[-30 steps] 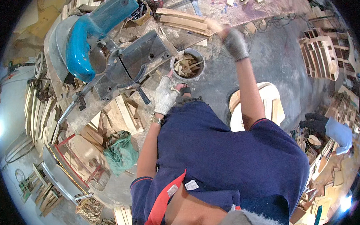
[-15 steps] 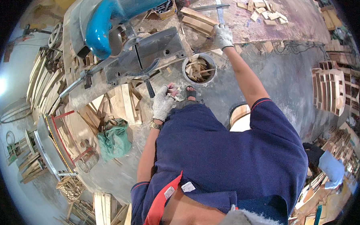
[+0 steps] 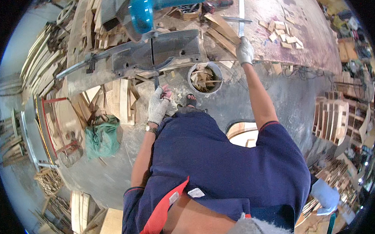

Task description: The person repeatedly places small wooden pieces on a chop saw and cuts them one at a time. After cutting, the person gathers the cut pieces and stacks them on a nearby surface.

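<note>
My left hand (image 3: 158, 106), in a whitish work glove with pinkish fingertips, is at the near end of the black handle (image 3: 155, 80) of a mitre saw. Its fingers are bent but apart, and no firm grip shows. The saw's blue motor housing (image 3: 143, 12) stands over a grey fence and base (image 3: 151, 51). Stretched forward to the bench edge, my gloved right hand (image 3: 245, 51) is closed at the near end of a flat metal ruler (image 3: 241, 10). Long wooden strips (image 3: 222, 29) lie just left of that hand.
A bucket of wood offcuts (image 3: 204, 77) stands before the bench (image 3: 313, 23), near my foot. Small wood blocks (image 3: 285, 33) lie on the bench's right. To the left are boards (image 3: 124, 101) and a green bag (image 3: 101, 137). Curved wooden pieces (image 3: 330, 117) are stacked at right.
My left hand has moved left and forward to the saw handle's end. My right hand stays at the ruler and bench edge. The whole view has shifted a little.
</note>
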Tool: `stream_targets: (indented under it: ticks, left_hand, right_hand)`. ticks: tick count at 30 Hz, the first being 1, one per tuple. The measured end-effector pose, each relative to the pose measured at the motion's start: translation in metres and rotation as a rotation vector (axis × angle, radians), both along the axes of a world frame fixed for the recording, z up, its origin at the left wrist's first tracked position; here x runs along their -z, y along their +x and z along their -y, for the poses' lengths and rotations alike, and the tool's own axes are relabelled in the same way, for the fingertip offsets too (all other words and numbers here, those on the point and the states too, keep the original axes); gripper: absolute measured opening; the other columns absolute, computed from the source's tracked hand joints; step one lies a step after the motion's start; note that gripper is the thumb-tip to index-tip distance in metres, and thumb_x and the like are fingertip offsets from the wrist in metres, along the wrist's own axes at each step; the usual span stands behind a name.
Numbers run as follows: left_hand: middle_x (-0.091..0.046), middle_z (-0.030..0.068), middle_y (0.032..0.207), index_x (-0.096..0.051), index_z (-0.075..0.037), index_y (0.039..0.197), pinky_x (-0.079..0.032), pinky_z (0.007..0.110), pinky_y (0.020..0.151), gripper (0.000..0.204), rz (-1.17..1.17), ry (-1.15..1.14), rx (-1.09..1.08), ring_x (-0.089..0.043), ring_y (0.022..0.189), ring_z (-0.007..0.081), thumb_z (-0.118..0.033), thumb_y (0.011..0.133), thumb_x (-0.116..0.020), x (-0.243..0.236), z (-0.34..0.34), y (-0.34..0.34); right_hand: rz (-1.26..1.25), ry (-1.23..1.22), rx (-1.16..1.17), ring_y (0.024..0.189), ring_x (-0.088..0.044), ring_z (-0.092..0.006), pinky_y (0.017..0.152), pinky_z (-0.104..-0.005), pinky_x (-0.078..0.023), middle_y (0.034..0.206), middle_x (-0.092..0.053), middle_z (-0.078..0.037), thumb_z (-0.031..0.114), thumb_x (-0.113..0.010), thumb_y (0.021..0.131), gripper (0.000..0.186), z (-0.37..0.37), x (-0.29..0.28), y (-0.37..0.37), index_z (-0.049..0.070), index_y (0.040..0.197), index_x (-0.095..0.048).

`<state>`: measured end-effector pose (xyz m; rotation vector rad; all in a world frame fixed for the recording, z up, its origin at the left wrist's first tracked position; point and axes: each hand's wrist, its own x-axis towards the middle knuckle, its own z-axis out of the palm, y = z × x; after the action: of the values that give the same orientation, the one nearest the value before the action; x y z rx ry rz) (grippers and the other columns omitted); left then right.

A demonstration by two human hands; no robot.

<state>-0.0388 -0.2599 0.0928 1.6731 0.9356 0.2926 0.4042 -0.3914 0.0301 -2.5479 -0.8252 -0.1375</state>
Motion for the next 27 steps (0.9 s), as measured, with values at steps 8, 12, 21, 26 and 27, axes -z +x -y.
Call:
stream_targets:
  ticks: [8,12,21,26,27]
  left_hand:
    - [-0.071,0.0107,0.102,-0.063,-0.001,0.129,-0.052,0.034,0.083,0.044,-0.049,0.06,-0.252,-0.067,0.094,0.0188,-0.03,0.096,-0.069,0.004,-0.023,-0.024]
    - [-0.073,0.0161,0.106,-0.066,-0.004,0.127,-0.053,0.039,0.082,0.042,-0.175,0.312,-0.243,-0.069,0.093,0.0278,-0.03,0.094,-0.067,0.006,-0.038,-0.033]
    - [-0.067,0.0187,0.108,-0.068,-0.004,0.108,-0.049,0.049,0.091,0.032,-0.205,0.764,-0.109,-0.061,0.105,0.0396,-0.029,0.087,-0.071,0.026,-0.111,-0.027]
    - [-0.067,0.0121,0.104,-0.071,-0.006,0.107,-0.048,0.048,0.087,0.028,-0.074,0.932,-0.058,-0.06,0.102,0.0364,-0.022,0.084,-0.073,0.034,-0.161,-0.015]
    - [-0.067,0.0097,0.106,-0.072,-0.007,0.108,-0.048,0.047,0.086,0.027,-0.117,0.961,-0.017,-0.06,0.102,0.0343,-0.023,0.086,-0.073,0.035,-0.17,-0.012]
  right_hand:
    - [-0.244,0.134,-0.472,0.087,-0.069,-0.0415,0.076,-0.0436,-0.053,0.089,-0.071,-0.021,0.014,-0.063,0.087,0.023,-0.026,-0.034,-0.087,0.002,0.106,-0.066]
    - [-0.272,0.001,-0.616,0.096,-0.068,-0.0406,0.081,-0.0476,-0.053,0.1,-0.071,-0.021,0.036,-0.072,0.087,0.036,-0.075,-0.045,-0.139,0.008,0.108,-0.068]
    - [0.26,-0.082,-0.681,0.114,-0.056,-0.0402,0.095,-0.0474,-0.047,0.126,-0.059,-0.014,0.031,-0.079,0.076,0.053,-0.16,-0.052,-0.181,0.014,0.124,-0.066]
    - [-0.026,0.026,-0.216,0.11,-0.06,-0.0424,0.092,-0.0491,-0.05,0.12,-0.062,-0.021,0.033,-0.08,0.076,0.055,-0.149,-0.039,-0.199,0.008,0.122,-0.062]
    - [-0.094,0.02,-0.091,0.107,-0.061,-0.0432,0.09,-0.0497,-0.05,0.119,-0.063,-0.022,0.034,-0.08,0.077,0.055,-0.145,-0.035,-0.201,0.008,0.121,-0.062]
